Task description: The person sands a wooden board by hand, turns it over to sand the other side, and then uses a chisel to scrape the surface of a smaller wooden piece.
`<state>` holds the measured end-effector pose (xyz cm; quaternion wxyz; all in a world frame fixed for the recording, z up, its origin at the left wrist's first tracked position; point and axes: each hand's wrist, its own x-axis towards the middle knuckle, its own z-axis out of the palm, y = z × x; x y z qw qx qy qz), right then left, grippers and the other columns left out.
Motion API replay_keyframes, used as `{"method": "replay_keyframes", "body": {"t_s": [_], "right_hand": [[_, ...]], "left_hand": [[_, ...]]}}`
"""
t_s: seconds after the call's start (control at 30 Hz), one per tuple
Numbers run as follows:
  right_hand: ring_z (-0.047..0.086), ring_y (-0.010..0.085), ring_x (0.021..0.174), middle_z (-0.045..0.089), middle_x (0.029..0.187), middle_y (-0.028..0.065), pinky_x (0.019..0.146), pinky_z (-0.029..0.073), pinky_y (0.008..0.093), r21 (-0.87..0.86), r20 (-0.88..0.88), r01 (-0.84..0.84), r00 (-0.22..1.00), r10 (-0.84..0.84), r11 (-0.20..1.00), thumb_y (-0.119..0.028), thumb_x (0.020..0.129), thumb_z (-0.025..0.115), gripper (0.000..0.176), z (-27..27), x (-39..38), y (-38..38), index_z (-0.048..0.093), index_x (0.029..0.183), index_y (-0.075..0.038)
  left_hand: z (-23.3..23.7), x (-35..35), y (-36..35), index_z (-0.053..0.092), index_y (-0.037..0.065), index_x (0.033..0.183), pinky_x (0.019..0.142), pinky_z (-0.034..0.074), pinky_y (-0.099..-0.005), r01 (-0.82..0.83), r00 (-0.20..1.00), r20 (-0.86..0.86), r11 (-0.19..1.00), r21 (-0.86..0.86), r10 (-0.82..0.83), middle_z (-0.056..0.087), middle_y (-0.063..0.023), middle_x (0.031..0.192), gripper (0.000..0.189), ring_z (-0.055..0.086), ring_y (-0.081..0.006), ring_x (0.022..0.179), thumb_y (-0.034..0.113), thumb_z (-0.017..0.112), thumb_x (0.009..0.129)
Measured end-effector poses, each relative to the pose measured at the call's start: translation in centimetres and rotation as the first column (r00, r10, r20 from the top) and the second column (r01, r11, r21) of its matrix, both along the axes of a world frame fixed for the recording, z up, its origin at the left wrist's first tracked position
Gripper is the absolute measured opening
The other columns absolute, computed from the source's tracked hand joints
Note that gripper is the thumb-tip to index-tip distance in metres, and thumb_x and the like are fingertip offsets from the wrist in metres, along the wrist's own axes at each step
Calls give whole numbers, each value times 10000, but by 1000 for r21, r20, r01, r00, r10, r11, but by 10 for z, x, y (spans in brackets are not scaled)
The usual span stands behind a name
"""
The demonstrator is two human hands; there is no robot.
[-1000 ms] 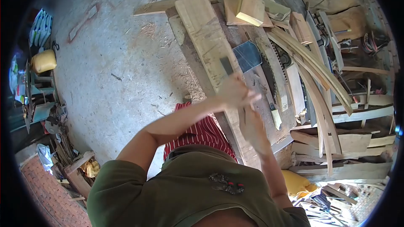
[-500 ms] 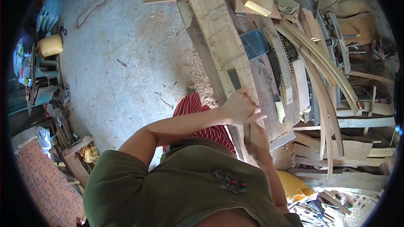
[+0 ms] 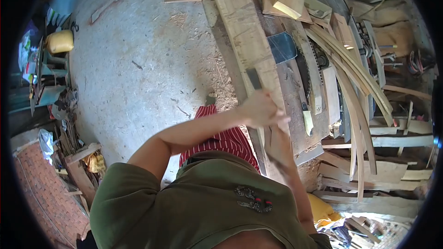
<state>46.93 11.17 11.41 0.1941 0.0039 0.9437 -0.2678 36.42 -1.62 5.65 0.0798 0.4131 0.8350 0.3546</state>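
My left hand (image 3: 260,109) is closed, its fingers wrapped round a tool with a flat, dark rectangular blade (image 3: 254,79). The blade points away from me, over the face of a long, pale wooden plank (image 3: 242,32). Just behind the left hand is my right hand (image 3: 278,140), which looks closed. Its fingers are partly hidden and blurred, and I cannot make out what it grips. A handsaw with a pale handle (image 3: 308,122) lies to the right of the hands. Beyond it, a dark blue flat piece (image 3: 282,48) rests beside the plank.
Curved wooden strips (image 3: 357,64) lie along the right of the bench, with wood blocks (image 3: 288,1) at its far end. More boards (image 3: 378,142) are stacked at the right. Shavings (image 3: 222,80) cover the concrete floor beside the bench. A yellow container (image 3: 60,41) stands far left.
The flat-bladed tool and my hands have slid a little farther along the plank, away from me. The whole view has shifted slightly.
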Motion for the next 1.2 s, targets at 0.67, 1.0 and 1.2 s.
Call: {"method": "replay_keyframes", "body": {"t_s": [0.67, 1.0, 1.2], "right_hand": [[621, 505, 793, 637, 834, 304, 707, 469, 589, 56, 10, -65, 998, 64, 996, -278, 1012, 417, 322, 13, -73, -45, 526, 1129, 1], [613, 513, 859, 635, 901, 328, 745, 468, 588, 70, -5, -71, 997, 71, 995, -266, 1013, 421, 328, 0, -117, -61, 539, 1133, 15], [608, 520, 857, 625, 895, 347, 739, 462, 589, 41, 8, -57, 998, 57, 998, -239, 1012, 422, 314, 13, -128, -78, 534, 1137, 27]], "left_hand": [[-8, -58, -40, 637, 169, 677, 732, 438, -425, -114, 990, -72, 985, 133, 124, 460, -110, 482, 622, 497, -326, 551, 555, 273, 1001], [-22, -102, -55, 642, 177, 671, 735, 433, -421, -184, 951, -211, 963, 196, 225, 482, -84, 500, 593, 510, -318, 565, 557, 317, 989], [-17, -114, -67, 637, 167, 673, 740, 433, -402, -126, 978, -155, 987, 103, 141, 470, -85, 491, 605, 497, -314, 558, 569, 312, 988]]}}
